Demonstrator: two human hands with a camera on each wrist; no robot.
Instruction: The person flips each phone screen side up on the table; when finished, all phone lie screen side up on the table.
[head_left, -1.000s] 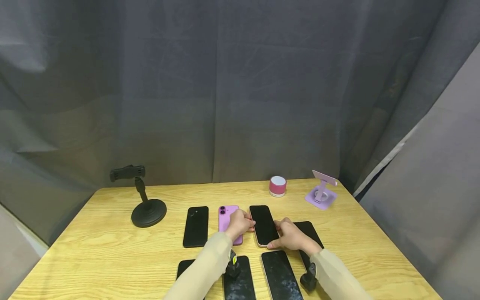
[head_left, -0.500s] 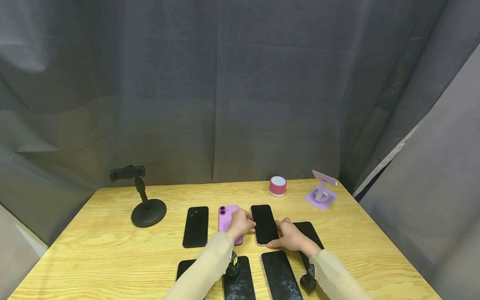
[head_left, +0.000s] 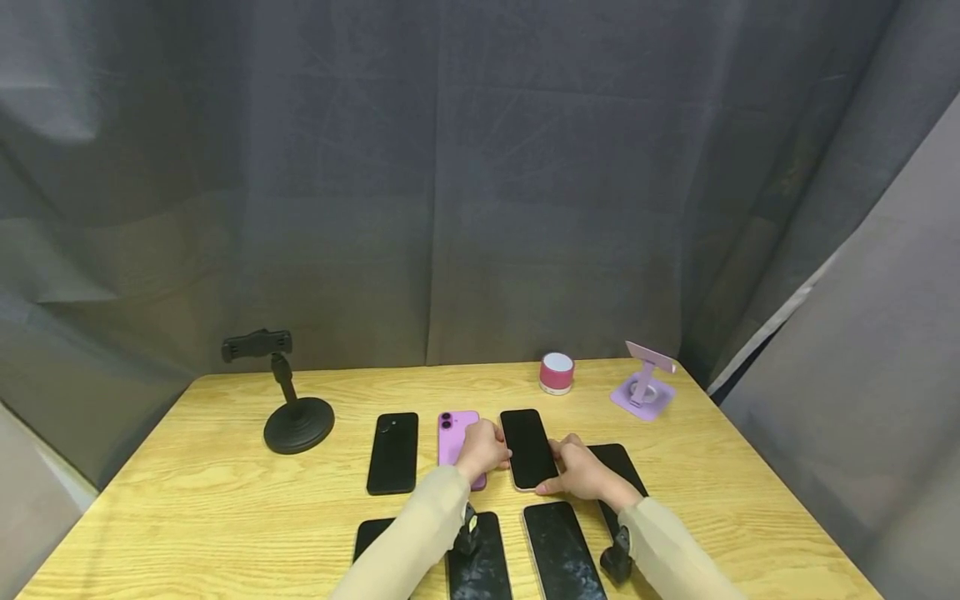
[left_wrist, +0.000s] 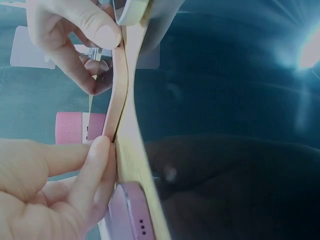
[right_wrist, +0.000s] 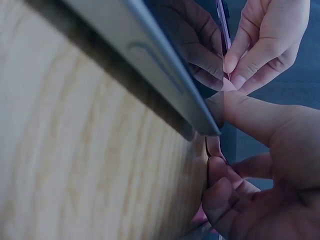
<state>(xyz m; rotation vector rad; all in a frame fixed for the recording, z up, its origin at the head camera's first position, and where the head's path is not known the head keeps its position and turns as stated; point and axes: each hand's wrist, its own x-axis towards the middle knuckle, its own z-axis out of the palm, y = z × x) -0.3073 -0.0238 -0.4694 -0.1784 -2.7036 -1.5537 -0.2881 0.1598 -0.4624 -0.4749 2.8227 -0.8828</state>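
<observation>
A smartphone (head_left: 527, 448) with a black screen and a pinkish edge lies face up between both hands in the head view. My left hand (head_left: 482, 450) pinches its left edge, thumb and fingertips at the side in the left wrist view. My right hand (head_left: 583, 473) holds the opposite side, with the thumb at the near right corner and the other fingers along the right edge. Partly under the left hand lies a purple phone (head_left: 453, 433), back up. The right forearm passes over another black phone (head_left: 619, 468).
A black phone (head_left: 392, 454) lies farther left. Nearer phones include a marked one (head_left: 564, 554) and one (head_left: 486, 571) beside the left sleeve. Behind stand a black phone holder (head_left: 298, 425), a pink cylinder (head_left: 556, 375) and a purple stand (head_left: 643, 393) on the wooden table (head_left: 187, 517).
The held phone has shifted very slightly away from the person, its near edge now a little farther up. Both hands keep their hold and have barely moved.
</observation>
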